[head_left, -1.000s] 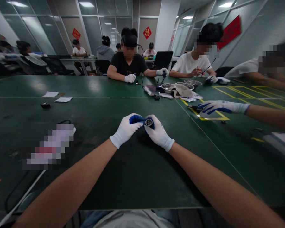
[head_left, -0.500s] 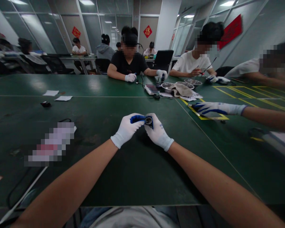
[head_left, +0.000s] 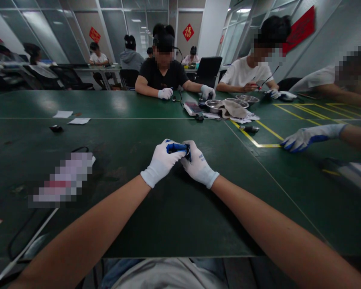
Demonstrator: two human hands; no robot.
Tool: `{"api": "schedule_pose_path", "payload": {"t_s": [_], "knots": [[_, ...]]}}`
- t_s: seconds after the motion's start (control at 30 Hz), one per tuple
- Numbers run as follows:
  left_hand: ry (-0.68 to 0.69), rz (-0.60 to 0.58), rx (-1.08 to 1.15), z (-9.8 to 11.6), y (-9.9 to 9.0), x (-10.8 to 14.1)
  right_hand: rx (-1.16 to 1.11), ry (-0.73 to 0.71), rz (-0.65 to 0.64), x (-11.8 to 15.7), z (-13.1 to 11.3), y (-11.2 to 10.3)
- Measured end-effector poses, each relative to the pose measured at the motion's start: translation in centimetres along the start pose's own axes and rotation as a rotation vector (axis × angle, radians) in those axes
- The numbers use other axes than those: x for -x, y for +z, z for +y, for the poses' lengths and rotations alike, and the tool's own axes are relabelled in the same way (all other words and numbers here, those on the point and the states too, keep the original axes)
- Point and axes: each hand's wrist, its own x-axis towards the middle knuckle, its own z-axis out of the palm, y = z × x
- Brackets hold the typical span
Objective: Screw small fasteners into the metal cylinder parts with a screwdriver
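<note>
Both my hands wear white gloves with blue palms and meet above the green table (head_left: 174, 224). Between them is a small dark cylindrical piece with a shiny rim (head_left: 187, 151), mostly hidden by the fingers. My right hand (head_left: 199, 165) is closed around it. From the left, my left hand (head_left: 161, 163) has its fingers and thumb pinched together against the same piece. Whether the left fingers hold a second part is hidden.
A dark cylinder with a silver end (head_left: 249, 129) lies by the yellow tape (head_left: 269, 145). Nearby rests a co-worker's gloved hand (head_left: 303, 137). Metal bowls (head_left: 213, 106) and a cloth (head_left: 230, 109) stand farther back. At left are a blurred-out packet (head_left: 63, 176) and paper slips (head_left: 79, 121).
The round rim of the held piece has turned from facing me to mostly sideways. The co-worker's hand at right has drawn back, leaving the dark cylinder on the table.
</note>
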Motion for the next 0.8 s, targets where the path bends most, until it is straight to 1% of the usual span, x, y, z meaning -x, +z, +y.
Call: {"api": "schedule_pose_path", "payload": {"t_s": [0.17,0.33,0.6,0.7,0.8], "knots": [[-0.026,-0.007,-0.018,0.6,0.0,0.1,0.007,-0.016,-0.019,0.1,0.0,0.0],[-0.04,-0.012,-0.048,0.4,-0.1,-0.1,0.049,-0.049,-0.026,0.2,0.7,0.1],[-0.072,0.029,-0.16,0.7,-0.1,-0.1,0.078,-0.11,-0.037,0.1,1.6,0.4],[-0.025,0.001,-0.195,0.7,-0.4,-0.1,0.043,-0.108,-0.024,0.1,1.3,0.5],[0.106,-0.037,-0.139,0.3,-0.8,-0.2,-0.005,-0.056,0.005,0.2,0.9,0.5]]}}
